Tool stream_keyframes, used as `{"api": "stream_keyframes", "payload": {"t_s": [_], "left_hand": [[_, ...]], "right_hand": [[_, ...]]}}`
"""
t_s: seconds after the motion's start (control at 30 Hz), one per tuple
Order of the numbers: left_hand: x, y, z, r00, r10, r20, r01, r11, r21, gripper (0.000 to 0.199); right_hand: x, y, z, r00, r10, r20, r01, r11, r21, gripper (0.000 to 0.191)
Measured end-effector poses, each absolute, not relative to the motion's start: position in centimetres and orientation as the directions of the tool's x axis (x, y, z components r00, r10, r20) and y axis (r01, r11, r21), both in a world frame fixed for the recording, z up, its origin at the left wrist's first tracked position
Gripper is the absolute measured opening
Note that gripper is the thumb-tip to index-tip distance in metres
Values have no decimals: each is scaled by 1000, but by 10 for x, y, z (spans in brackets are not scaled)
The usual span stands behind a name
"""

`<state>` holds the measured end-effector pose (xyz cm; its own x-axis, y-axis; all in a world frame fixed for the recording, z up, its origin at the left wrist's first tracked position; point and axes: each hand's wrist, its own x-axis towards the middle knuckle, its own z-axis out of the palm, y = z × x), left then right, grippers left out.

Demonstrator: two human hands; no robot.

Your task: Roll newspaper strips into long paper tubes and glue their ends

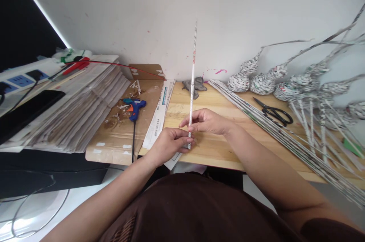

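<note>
Rolled newspaper tube [192,95]: held up between the two hands above the near edge of the wooden tabletop [221,151]. Long axis close to upright in view, top end set against the wall [245,10] and leaning very slightly right. Whether the foot touches wood: cannot tell.

Left hand [169,144]: fingers clamped on the tube's lower end, coming in from the left. Right hand [209,121]: fingers closed lightly about it just above, from the right; the left is thus nearer the foot, the right nearer the long free length.

Surroundings: printed paper strip [155,130] just beside the left hand, lying partly over cardboard [114,154]; blue glue gun [137,109] farther left, its cord running toward the near edge. Gray cloth [195,87] behind the tube, by the wall. To the right, a bundle of newspaper tubes [258,122] lies diagonally, black scissors [273,113] beyond it. Likeliest hindrance, in my judgement: the bundle, beside the right forearm
</note>
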<state>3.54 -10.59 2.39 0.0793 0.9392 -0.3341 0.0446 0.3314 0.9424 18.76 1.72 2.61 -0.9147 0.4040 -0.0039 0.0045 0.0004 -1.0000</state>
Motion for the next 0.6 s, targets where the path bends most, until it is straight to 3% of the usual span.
{"api": "stream_keyframes", "payload": {"t_s": [0.07, 0.23, 0.4, 0.53, 0.6], "left_hand": [[35, -106, 23, 77, 938, -337, 40, 335, 941, 24], [35, -106, 21, 80, 936, -344, 42, 341, 939, 24], [35, -106, 21, 107, 936, -336, 69, 330, 941, 21], [34, -106, 22, 95, 936, -338, 64, 333, 941, 22], [33, -106, 23, 96, 939, -330, 70, 324, 943, 22]], "right_hand": [[188, 18, 25, -934, 356, -27, 31, 7, -999, 22], [186, 17, 25, -856, 516, -26, 65, 57, -996, 26], [185, 15, 28, -894, 449, -3, 17, 26, -1000, 23], [186, 15, 28, -830, 555, 49, -10, 74, -997, 23], [188, 16, 29, -874, 483, 52, -27, 59, -998, 19]]}}
